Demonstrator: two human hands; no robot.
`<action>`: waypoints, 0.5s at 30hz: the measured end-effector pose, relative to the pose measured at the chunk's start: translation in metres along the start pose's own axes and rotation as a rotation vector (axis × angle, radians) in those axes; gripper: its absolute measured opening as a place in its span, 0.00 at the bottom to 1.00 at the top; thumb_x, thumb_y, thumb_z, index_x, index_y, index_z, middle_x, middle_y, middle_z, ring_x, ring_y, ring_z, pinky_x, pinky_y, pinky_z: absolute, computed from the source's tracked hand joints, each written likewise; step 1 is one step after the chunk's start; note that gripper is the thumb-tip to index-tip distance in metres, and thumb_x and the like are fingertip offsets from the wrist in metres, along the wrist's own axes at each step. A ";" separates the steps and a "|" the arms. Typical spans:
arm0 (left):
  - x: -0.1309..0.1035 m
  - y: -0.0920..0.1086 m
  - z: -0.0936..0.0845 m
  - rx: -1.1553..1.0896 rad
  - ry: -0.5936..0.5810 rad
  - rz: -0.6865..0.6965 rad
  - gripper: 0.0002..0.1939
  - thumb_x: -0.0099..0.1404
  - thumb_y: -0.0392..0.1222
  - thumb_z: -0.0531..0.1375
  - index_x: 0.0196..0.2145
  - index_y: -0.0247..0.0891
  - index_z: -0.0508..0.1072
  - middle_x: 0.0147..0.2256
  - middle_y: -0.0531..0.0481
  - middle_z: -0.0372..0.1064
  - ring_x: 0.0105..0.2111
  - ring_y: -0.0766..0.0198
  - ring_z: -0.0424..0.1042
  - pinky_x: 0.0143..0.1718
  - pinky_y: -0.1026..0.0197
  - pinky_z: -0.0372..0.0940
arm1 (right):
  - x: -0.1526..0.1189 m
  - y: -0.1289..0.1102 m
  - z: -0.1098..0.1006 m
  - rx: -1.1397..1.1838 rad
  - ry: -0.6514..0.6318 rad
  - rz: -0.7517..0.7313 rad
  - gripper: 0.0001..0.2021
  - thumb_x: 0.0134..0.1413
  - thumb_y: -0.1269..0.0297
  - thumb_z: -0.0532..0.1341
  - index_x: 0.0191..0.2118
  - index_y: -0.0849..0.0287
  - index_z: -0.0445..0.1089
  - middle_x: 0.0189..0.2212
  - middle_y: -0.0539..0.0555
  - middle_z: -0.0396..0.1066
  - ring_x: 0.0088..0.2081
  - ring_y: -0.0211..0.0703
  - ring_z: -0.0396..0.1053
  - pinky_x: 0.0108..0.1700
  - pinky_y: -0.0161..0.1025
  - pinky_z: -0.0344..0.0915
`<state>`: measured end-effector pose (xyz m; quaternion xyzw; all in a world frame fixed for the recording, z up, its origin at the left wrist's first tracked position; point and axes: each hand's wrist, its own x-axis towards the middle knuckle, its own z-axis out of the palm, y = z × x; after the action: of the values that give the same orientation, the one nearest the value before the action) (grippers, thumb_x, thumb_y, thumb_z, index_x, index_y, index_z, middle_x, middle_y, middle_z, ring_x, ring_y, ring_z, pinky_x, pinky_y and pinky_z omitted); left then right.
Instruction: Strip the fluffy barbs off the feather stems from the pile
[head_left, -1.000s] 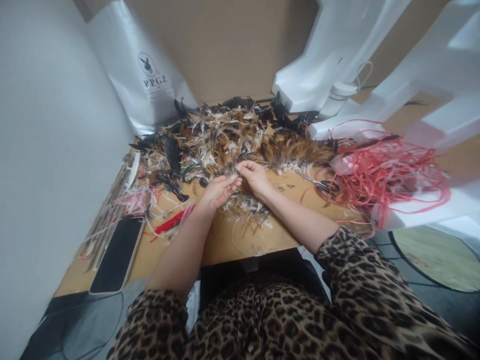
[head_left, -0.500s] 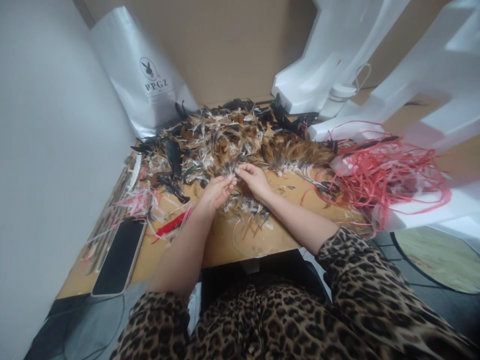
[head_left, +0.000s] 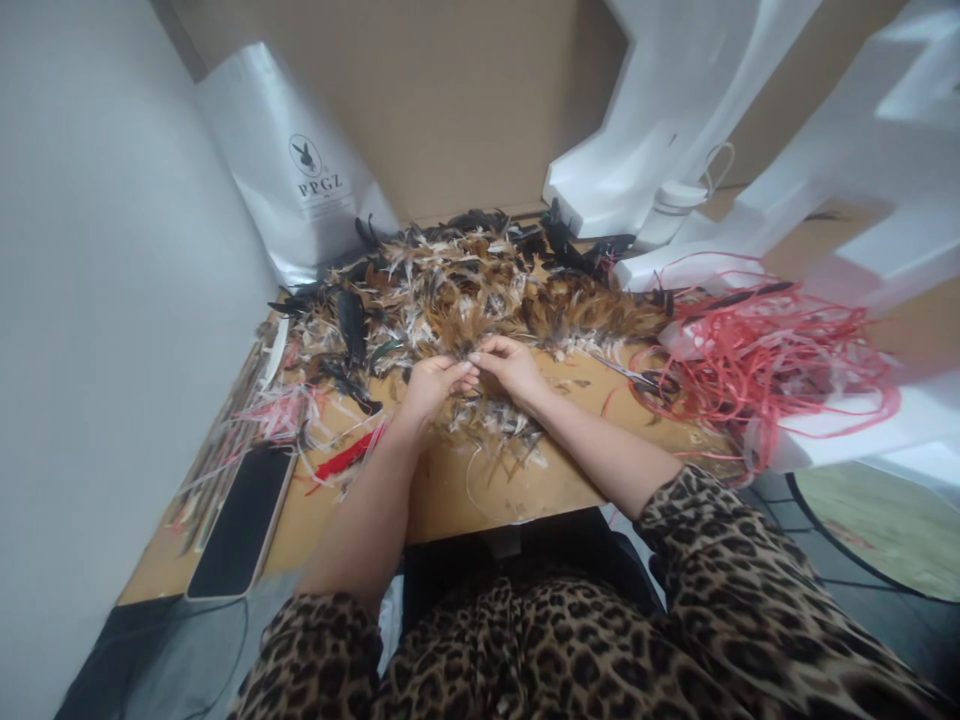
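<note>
Both hands meet at the front edge of a large heap of brown, white and black feathers (head_left: 450,270). My left hand (head_left: 438,385) pinches the base of a small brown feather bunch (head_left: 459,328), which fans out away from me. My right hand (head_left: 510,368) has its thumb and forefinger closed on the same base, its fingertips close to those of the left. The exact point of grip is too small to make out. Loose feathers (head_left: 499,430) lie on the table just below the hands.
Scissors (head_left: 645,380) lie right of the hands, beside a tangle of red and pink ribbon (head_left: 780,350). At the left are a phone (head_left: 241,525), a red bundle (head_left: 346,455) and thin sticks (head_left: 225,430). Behind stand a silver bag (head_left: 300,160) and a white-lidded bottle (head_left: 671,212).
The brown feather bunch now stands fanned out above my fingertips, where it was less distinct before. My fingers have shifted slightly around its base. The whole view has moved a little.
</note>
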<state>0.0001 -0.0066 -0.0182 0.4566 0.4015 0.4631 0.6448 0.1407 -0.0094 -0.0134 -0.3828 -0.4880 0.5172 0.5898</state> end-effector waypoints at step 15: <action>-0.010 0.015 0.002 0.205 -0.047 0.059 0.12 0.47 0.44 0.65 0.25 0.30 0.74 0.23 0.42 0.73 0.21 0.64 0.71 0.26 0.62 0.67 | -0.004 -0.008 -0.008 -0.226 -0.043 -0.185 0.12 0.34 0.58 0.67 0.17 0.60 0.66 0.23 0.48 0.63 0.28 0.35 0.60 0.34 0.35 0.58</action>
<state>-0.0042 -0.0146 -0.0023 0.5427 0.4179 0.4273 0.5901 0.1503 -0.0142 -0.0082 -0.3891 -0.5889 0.4106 0.5772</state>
